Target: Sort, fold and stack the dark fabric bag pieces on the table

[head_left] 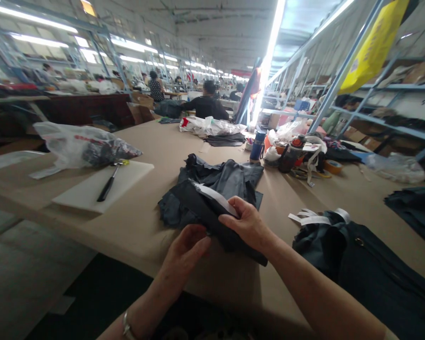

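Note:
My right hand [246,221] pinches a dark fabric piece [216,222] together with a white strip [214,194] that runs along it. My left hand [188,249] is closed, thumb against fingers, at the near edge of the same fabric piece; the fingertips partly hide what is between them. Just beyond, a crumpled pile of dark fabric [230,174] rests on the table [159,141]. By my right forearm lies a larger dark fabric bundle [375,264] with a zipper and white strips [310,218].
A hammer [108,186] lies on a white board [134,182] at left, by a clear plastic bag [74,144]. At right stand a blue bottle [257,146], a dark bottle [292,153] and an orange tape roll [333,166]. Several people work farther back.

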Available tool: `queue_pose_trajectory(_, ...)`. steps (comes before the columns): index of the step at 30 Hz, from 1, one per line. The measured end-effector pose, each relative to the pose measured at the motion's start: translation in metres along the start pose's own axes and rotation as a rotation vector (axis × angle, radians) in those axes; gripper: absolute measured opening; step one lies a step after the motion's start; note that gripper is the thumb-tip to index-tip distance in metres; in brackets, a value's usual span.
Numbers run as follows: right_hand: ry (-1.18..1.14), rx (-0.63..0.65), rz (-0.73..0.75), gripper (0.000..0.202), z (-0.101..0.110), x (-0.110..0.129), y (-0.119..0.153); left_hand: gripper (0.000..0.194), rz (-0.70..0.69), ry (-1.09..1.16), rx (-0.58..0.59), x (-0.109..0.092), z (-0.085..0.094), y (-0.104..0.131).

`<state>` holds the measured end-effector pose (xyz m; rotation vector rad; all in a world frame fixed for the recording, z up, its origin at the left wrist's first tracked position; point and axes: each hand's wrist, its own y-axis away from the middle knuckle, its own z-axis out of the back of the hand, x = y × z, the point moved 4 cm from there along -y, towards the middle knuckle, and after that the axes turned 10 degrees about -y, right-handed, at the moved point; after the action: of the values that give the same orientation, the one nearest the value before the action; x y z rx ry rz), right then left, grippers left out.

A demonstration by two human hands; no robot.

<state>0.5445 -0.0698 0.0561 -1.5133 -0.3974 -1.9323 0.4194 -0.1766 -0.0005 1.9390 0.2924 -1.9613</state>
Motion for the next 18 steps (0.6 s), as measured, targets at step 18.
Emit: queue_pose_trajectory(18,-0.429,0.085,-0.419,0.020,0.023,-0.094,0.038,0.040,0.419,0.535,0.913,-0.014,-0.035,0.078)
